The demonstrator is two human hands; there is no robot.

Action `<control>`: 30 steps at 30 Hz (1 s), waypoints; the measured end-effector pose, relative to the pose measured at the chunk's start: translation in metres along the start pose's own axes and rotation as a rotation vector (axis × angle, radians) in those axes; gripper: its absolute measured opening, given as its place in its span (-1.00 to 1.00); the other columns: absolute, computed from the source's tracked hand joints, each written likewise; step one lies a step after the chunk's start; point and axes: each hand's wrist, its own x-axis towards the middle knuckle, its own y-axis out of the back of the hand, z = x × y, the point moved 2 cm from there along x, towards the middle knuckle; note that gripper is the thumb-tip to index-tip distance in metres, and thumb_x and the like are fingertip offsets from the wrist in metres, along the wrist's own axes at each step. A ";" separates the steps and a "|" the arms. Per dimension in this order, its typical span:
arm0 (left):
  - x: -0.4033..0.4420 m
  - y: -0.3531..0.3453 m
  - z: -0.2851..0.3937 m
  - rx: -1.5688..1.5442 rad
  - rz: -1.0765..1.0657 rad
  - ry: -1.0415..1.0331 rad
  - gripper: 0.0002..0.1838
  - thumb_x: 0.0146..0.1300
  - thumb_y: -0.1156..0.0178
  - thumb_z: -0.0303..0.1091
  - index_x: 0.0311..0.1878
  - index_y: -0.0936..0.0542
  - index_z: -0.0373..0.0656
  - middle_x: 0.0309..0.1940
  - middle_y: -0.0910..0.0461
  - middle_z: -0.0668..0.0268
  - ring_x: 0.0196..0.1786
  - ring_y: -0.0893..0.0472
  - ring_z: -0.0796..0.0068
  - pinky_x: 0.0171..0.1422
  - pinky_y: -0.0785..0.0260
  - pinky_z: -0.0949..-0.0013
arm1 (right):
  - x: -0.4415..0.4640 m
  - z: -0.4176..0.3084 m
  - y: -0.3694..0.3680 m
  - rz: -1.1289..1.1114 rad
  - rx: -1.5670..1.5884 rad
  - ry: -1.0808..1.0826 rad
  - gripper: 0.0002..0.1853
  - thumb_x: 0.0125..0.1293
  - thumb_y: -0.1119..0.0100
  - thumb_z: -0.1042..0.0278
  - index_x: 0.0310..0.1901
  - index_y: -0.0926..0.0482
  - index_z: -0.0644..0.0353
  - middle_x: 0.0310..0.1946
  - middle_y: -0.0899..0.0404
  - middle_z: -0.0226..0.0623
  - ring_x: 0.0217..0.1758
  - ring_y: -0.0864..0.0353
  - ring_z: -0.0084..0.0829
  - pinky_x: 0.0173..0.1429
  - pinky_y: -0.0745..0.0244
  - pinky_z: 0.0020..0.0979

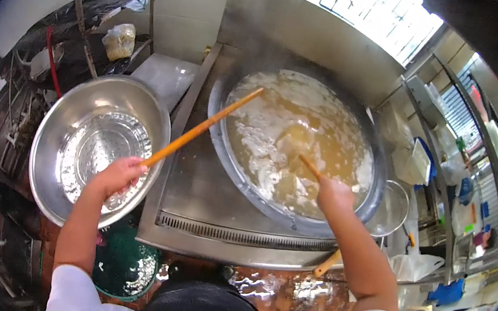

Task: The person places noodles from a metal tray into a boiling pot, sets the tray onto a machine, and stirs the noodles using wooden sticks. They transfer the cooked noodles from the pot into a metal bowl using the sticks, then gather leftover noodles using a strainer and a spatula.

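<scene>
In the head view, a long wooden stick (202, 128) is gripped near its lower end by the left hand (117, 176), whose fingers are curled around it; its far tip is held out over a large cooking wok (230, 185). A second wooden stick (310, 166) is grasped by the right hand (336, 196), with the fingers closed around it, above the near right part of the wok. It is pointed down into cloudy, yellowish broth (340, 145), and its lower end cannot be made out. The wok, nearly filled with broth streaked by white foam, is set into a steel stove (188, 191) with a slotted grate (251, 236) along its front.

To the left of the stove, a wide steel basin (53, 131) is seen beneath the left hand; whether it is touched cannot be told. A green tub (130, 265) is placed below on the wet reddish floor (319, 294). A wire strainer (392, 210) is positioned just beside the wok at right, and a plastic bag (119, 41) is kept on a rack behind the basin.
</scene>
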 end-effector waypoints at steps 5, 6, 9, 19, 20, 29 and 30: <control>0.043 -0.033 0.114 0.270 0.066 -0.189 -0.77 0.21 -0.15 -0.25 -0.15 -0.50 -0.17 -0.58 -0.49 0.41 -0.67 -0.41 0.63 -0.63 -0.27 0.54 | 0.078 0.028 -0.076 0.158 0.405 -0.097 -0.70 0.28 0.05 0.28 -0.01 -0.56 0.10 -0.26 -0.63 -0.01 -0.15 -0.63 -0.03 -0.08 -0.51 -0.09; 0.057 -0.047 0.142 0.397 0.059 -0.212 -0.74 0.18 -0.15 -0.24 -0.12 -0.51 -0.17 -0.57 -0.50 0.38 -0.64 -0.44 0.61 -0.61 -0.30 0.50 | 0.081 0.037 -0.090 0.164 0.485 -0.119 -0.69 0.28 0.05 0.27 0.01 -0.55 0.09 -0.25 -0.62 0.01 -0.15 -0.62 0.00 -0.07 -0.50 -0.08; 0.120 -0.103 0.205 0.732 0.098 -0.382 -0.72 0.16 -0.12 -0.25 -0.12 -0.54 -0.20 -0.50 -0.59 0.24 -0.50 -0.58 0.39 -0.49 -0.41 0.30 | 0.071 0.068 -0.109 0.186 0.699 -0.092 -0.65 0.29 0.05 0.23 0.08 -0.52 0.04 -0.24 -0.60 0.03 -0.15 -0.59 0.04 -0.08 -0.47 -0.07; 0.270 -0.328 0.246 1.458 0.182 -0.328 -0.73 0.22 -0.08 -0.28 -0.08 -0.66 -0.09 -0.07 -0.65 0.23 0.00 -0.63 0.23 0.00 -0.49 0.19 | -0.165 0.362 0.032 -0.073 0.850 -0.430 -0.63 0.19 -0.16 0.34 -0.04 -0.58 0.44 -0.51 -0.58 -0.35 -0.52 -0.53 -0.60 -0.39 -0.45 -0.53; 0.278 -0.340 0.242 1.476 0.155 -0.319 -0.73 0.23 -0.08 -0.27 -0.08 -0.66 -0.07 -0.06 -0.65 0.25 0.01 -0.63 0.24 0.00 -0.49 0.19 | -0.179 0.365 0.043 -0.030 0.956 -0.531 -0.64 0.18 -0.14 0.36 -0.06 -0.58 0.46 -0.57 -0.55 -0.35 -0.54 -0.52 -0.61 -0.42 -0.43 -0.53; 0.237 -0.340 0.219 1.526 -0.014 -0.310 -0.74 0.18 -0.15 -0.30 -0.07 -0.67 -0.04 -0.02 -0.64 0.30 0.05 -0.62 0.28 0.01 -0.48 0.22 | 0.018 0.238 -0.026 0.185 0.142 -0.099 -0.75 0.24 -0.01 0.15 -0.28 -0.64 0.06 -0.39 -0.61 -0.09 -0.30 -0.61 -0.02 -0.22 -0.49 -0.06; 0.225 -0.336 0.216 1.515 -0.037 -0.300 -0.74 0.19 -0.14 -0.30 -0.08 -0.67 -0.04 -0.03 -0.64 0.30 0.04 -0.62 0.28 0.00 -0.48 0.22 | 0.044 0.212 -0.037 0.280 0.152 -0.105 -0.76 0.24 0.02 0.19 -0.27 -0.64 0.05 -0.38 -0.62 -0.07 -0.29 -0.62 -0.03 -0.21 -0.50 -0.06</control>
